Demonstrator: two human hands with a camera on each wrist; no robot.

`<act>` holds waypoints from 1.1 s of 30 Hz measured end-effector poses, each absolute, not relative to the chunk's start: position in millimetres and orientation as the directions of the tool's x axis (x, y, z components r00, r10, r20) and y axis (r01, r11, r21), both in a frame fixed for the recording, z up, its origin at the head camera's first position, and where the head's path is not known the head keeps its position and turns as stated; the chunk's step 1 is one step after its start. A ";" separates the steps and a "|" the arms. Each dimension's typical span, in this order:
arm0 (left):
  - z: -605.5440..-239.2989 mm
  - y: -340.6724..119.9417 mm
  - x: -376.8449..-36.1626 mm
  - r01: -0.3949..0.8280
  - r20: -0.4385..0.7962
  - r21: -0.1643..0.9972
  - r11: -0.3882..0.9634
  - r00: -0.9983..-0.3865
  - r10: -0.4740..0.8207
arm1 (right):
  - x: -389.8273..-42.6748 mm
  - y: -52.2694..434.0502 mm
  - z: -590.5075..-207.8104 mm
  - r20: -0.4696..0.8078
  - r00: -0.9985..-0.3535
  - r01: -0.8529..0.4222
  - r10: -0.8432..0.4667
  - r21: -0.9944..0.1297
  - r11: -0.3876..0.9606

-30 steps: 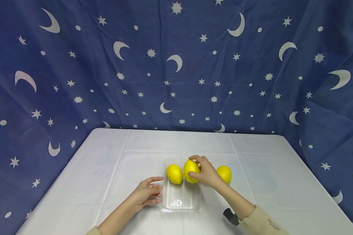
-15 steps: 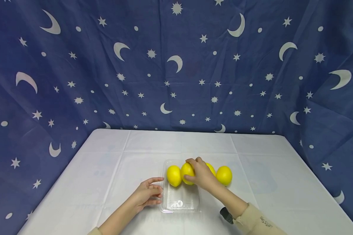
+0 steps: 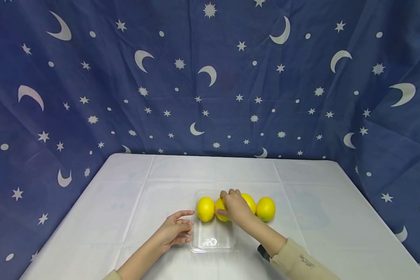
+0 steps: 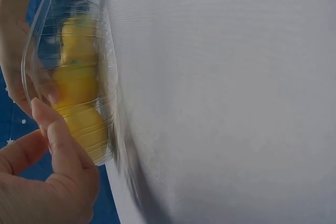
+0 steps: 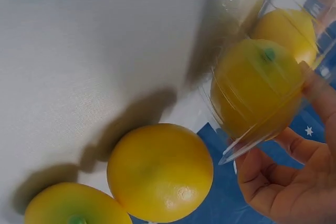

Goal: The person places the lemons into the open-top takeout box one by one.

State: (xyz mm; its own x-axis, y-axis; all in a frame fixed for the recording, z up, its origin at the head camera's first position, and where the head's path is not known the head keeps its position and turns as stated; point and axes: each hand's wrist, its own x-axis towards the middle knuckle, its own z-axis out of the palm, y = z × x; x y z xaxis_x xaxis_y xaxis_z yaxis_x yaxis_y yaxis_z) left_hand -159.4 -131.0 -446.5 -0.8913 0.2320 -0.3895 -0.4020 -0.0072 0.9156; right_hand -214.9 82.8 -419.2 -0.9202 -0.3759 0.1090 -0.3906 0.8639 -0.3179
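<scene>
A clear plastic tray (image 3: 213, 239) lies on the white table. One yellow lemon (image 3: 205, 209) sits at its far left. My right hand (image 3: 224, 203) grips a second lemon (image 3: 219, 206) right beside it, low in the tray. The right wrist view shows this held lemon (image 5: 257, 85) through the tray wall (image 5: 236, 150), with my fingers (image 5: 317, 95) curled on it. Two more lemons (image 3: 249, 202) (image 3: 265, 209) lie on the table to the tray's right. My left hand (image 3: 182, 227) rests against the tray's left side, its thumb (image 4: 52, 129) touching the rim (image 4: 105, 40).
The table (image 3: 126, 194) wears a white cloth with fold creases. A blue curtain with moons and stars (image 3: 210, 77) hangs behind and on both sides. A black device (image 3: 263, 252) sits at my right wrist by a beige sleeve.
My right hand has carried its lemon left and down into the tray, next to the first lemon. A lemon behind the hand has come into sight. The left hand stays put.
</scene>
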 end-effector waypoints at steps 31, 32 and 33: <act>-447.6 -128.8 -159.2 -0.381 -0.376 0.925 0.016 -0.905 0.198 | -208.3 72.5 -424.3 0.250 -0.843 -0.518 -0.477 -0.134 0.845; -447.7 -128.4 -159.0 -0.382 -0.377 0.924 0.015 -0.904 0.202 | -207.8 73.1 -424.7 0.250 -0.842 -0.518 -0.477 -0.133 0.845; -447.7 -128.1 -158.8 -0.382 -0.376 0.924 0.014 -0.903 0.206 | -207.2 73.8 -425.1 0.246 -0.844 -0.517 -0.476 -0.136 0.845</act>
State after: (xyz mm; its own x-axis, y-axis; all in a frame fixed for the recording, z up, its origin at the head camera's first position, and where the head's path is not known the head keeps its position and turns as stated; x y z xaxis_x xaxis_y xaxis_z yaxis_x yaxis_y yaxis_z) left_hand -158.8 -128.1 -447.7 -0.9033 0.2062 -0.3763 -0.3818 0.0137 0.9241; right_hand -207.2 73.8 -425.1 -0.8441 -0.4764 0.2461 -0.5167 0.8453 -0.1361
